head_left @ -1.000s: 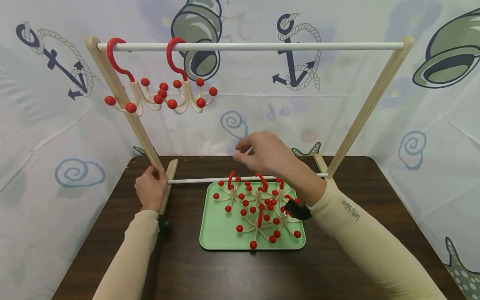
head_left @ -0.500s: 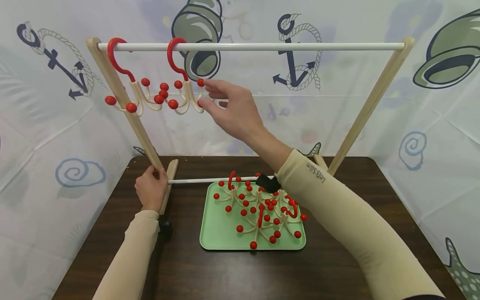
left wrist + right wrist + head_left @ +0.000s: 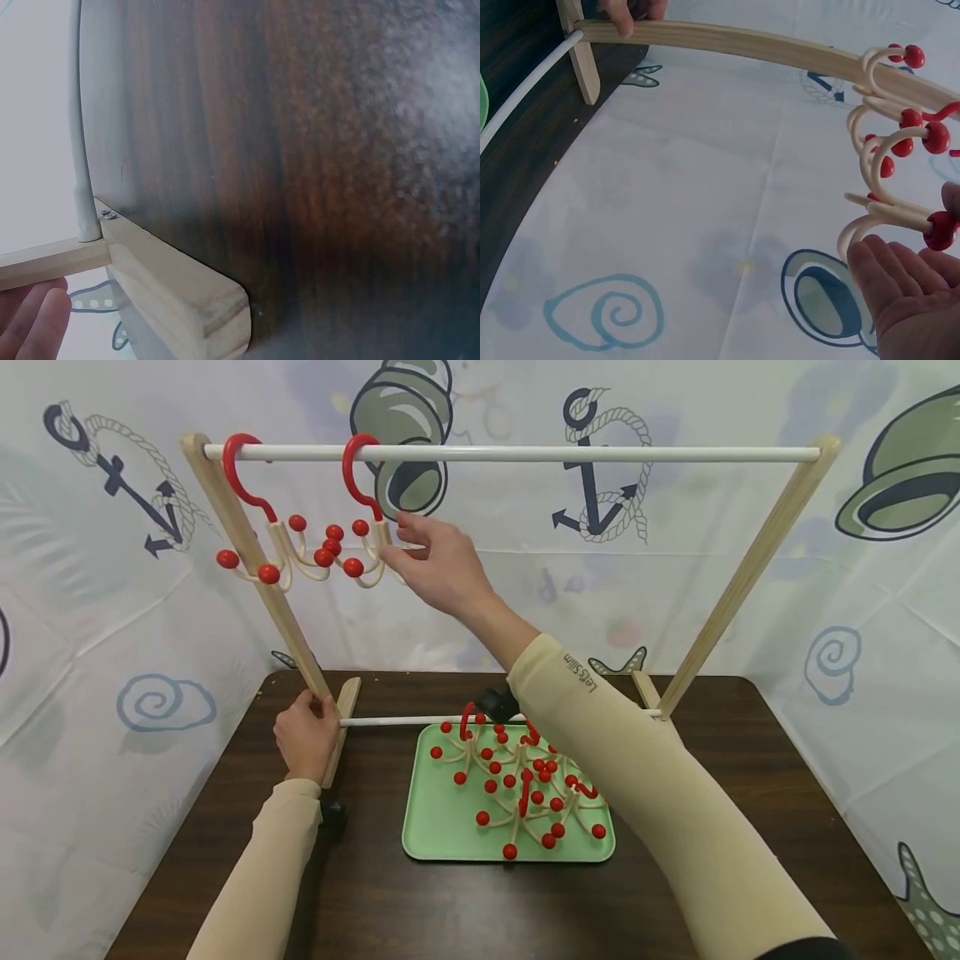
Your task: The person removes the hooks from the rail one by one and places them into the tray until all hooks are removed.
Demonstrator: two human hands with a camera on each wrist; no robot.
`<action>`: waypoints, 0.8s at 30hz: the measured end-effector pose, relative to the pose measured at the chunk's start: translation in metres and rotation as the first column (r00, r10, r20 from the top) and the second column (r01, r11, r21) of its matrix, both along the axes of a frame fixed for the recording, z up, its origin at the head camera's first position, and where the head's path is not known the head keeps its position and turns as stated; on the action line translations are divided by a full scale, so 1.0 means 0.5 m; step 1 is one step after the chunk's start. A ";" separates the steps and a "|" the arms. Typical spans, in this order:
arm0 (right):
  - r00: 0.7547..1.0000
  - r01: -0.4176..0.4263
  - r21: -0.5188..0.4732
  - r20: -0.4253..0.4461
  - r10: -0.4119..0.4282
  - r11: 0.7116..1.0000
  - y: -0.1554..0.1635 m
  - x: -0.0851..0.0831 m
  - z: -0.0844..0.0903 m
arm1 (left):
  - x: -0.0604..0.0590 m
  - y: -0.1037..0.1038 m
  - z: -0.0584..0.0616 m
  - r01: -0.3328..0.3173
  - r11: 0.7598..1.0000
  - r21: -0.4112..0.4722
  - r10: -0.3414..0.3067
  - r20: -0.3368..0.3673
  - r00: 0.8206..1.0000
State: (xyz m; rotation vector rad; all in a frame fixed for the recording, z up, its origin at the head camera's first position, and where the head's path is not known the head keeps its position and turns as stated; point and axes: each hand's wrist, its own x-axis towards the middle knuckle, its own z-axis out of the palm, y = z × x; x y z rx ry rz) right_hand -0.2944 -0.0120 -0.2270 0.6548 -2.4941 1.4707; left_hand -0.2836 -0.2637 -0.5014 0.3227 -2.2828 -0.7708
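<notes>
Two red-hooked hangers with curved, red-ball-tipped cream prongs hang from the white top rod [image 3: 525,454]: the left hanger [image 3: 281,547] and the right hanger [image 3: 363,477]. My right hand [image 3: 442,564] is at the right hanger's right side, covering some of its prongs. In the right wrist view, its fingers [image 3: 889,274] are nearly straight beneath a red ball [image 3: 940,231], with the thumb above. My left hand [image 3: 306,735] grips the left wooden post [image 3: 281,614] near its foot. More hangers [image 3: 517,814] lie on the green tray [image 3: 427,831], some behind my right forearm.
The wooden right post [image 3: 750,568] holds the rod's other end. A low white crossbar [image 3: 397,722] joins the frame's feet behind the tray. The frame stands on a dark wooden table [image 3: 360,902]. A patterned white cloth [image 3: 480,610] hangs behind.
My right hand rises from over the tray, moving up and left to the right hanger's prongs. My left hand stays on the post. The view shifts slightly.
</notes>
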 end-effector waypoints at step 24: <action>0.950 0.297 0.125 -0.139 -0.280 0.947 0.008 -0.011 -0.008 | 0.000 -0.001 0.001 -0.004 1.000 0.010 0.004 0.012 1.000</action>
